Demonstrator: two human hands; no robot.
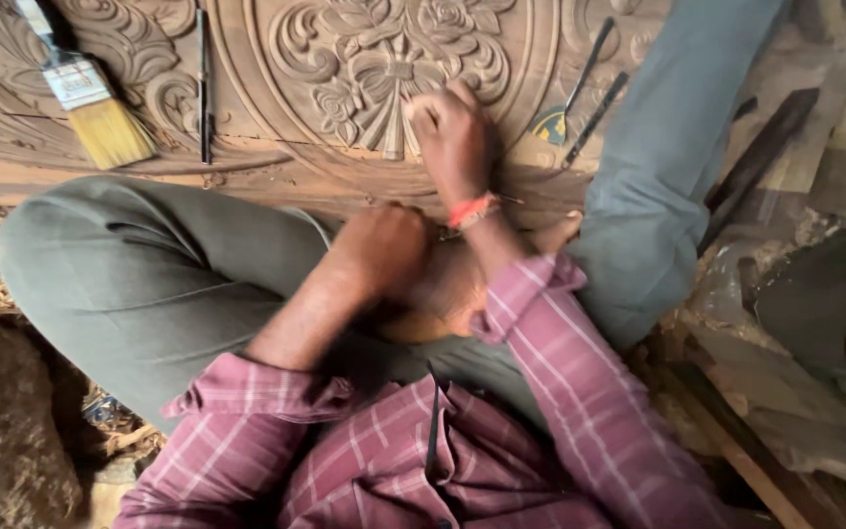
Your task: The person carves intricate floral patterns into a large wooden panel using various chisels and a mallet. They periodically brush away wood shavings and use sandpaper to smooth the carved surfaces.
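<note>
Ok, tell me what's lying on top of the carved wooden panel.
On the carved panel: a paintbrush, thin metal tools, and the right hand. Whatever tool it grips is hidden.

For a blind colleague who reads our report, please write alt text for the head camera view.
A seated person in a plaid shirt works on a carved wooden panel with floral relief: the right hand presses on the carving, and the blurred left hand is a fist above the lap. A paintbrush and slim metal tools lie on the panel.
</note>
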